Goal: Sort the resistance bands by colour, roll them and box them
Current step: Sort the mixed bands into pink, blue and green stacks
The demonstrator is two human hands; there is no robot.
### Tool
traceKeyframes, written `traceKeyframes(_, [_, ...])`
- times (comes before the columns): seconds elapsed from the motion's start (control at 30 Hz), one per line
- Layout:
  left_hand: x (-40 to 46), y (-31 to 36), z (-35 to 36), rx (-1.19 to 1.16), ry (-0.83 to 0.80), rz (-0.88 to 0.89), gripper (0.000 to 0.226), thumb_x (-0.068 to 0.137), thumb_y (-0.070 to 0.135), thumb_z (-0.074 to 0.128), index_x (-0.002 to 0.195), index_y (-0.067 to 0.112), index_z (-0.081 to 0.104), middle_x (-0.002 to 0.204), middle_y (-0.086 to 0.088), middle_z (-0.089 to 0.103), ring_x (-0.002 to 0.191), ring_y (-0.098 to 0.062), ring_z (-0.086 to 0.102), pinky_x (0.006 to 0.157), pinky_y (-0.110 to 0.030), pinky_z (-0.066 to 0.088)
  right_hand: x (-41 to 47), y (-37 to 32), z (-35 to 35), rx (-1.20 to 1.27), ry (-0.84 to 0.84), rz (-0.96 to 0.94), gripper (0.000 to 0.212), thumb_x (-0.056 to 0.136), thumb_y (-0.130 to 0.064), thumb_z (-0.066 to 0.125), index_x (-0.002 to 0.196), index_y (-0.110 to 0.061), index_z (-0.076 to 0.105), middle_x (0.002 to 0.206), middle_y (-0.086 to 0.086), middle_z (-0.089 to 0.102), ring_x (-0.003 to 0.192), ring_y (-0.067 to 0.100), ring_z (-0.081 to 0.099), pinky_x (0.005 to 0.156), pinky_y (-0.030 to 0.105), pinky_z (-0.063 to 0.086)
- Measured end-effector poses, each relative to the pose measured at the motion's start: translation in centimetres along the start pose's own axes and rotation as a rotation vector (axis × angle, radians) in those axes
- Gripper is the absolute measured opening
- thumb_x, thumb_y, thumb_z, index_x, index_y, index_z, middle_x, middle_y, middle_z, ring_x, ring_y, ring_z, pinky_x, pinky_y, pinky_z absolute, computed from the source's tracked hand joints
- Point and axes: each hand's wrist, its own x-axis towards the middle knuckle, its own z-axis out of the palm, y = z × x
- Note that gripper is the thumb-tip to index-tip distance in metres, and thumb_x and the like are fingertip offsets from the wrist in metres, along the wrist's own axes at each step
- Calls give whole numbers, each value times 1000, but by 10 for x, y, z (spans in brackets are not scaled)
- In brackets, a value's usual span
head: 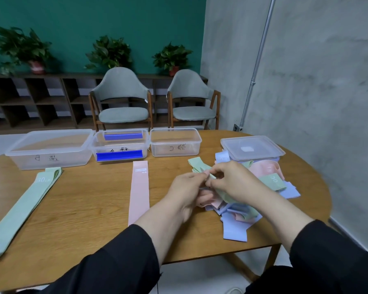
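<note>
While pinching green resistance band (200, 167) with left hand (186, 190) and right hand (232, 180), fingers curled round it; lifting above mixed pile (240, 206) at right; band trailing away leftward; green stack (26, 205) lying far left, nearer left hand.

A round wooden bench (83, 211) fills the foreground. Behind it stand two grey chairs (123, 98) (192, 98) with wooden legs, side by side. A low dark shelf (30, 98) runs along the green wall (94, 18) — three potted plants (22, 47) (108, 53) (172, 57) on top. A metal pipe (257, 64) climbs the grey wall (317, 71).
</note>
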Motion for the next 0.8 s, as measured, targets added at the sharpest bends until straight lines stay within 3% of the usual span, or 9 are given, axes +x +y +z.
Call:
traceKeyframes(0.13, [3,-3,-2,36,49,-11,19,100,10,54,105,-1,68,93,-25,75,80,-34,71,88,-49,60,-9,8,3,24,-56,21,19,87,-24,70,105,-29,73,96,-12,70,90,6,64,81,23,52])
traceKeyframes(0.2, [2,-4,-4,65,73,26,26,96,5,43,104,-2,67,92,-29,74,82,-39,74,87,-53,60,-11,11,-4,66,6,25,18,89,-26,70,105,-35,71,91,-21,65,88,-3,61,75,13,46])
traceKeyframes(0.3, [3,-5,-8,92,97,66,30,94,3,38,103,-9,65,91,-31,72,84,-42,75,86,-56,59,-6,12,-16,176,161,56,18,89,-21,71,97,-36,69,87,-22,63,81,-2,59,70,13,41])
traceKeyframes(0.4, [2,-6,-11,46,97,86,28,96,3,44,104,-15,64,100,-27,73,80,-30,74,86,-47,61,4,3,-19,325,283,53,17,87,-22,75,85,-37,67,86,-17,65,79,5,60,74,21,45])
traceKeyframes(0.53, [-5,-3,-12,-125,34,92,20,95,-1,50,96,-8,69,82,-16,75,82,-25,73,84,-37,62,9,-14,-2,284,305,6,11,89,-20,74,93,-30,70,82,-17,64,76,-2,57,74,23,45])
traceKeyframes(0.63, [-4,-2,-18,-192,19,77,21,96,-1,51,104,-9,68,94,-24,75,98,-35,74,87,-39,62,3,-18,17,304,255,-6,13,89,-20,72,94,-32,69,84,-17,65,77,-3,60,74,18,45])
traceKeyframes(0.73, [-3,-4,-24,-221,-8,67,22,99,4,54,109,-8,69,100,-22,75,96,-31,75,89,-38,60,-6,-18,25,408,260,-32,8,94,-22,66,92,-28,71,84,-14,71,78,-5,63,67,8,43])
traceKeyframes(0.8, [0,-7,-27,-227,-25,78,23,99,13,61,109,-5,72,100,-16,76,93,-26,74,90,-35,60,-10,-17,27,422,247,-57,17,98,-17,60,93,-28,72,88,-12,74,81,-4,65,65,8,45])
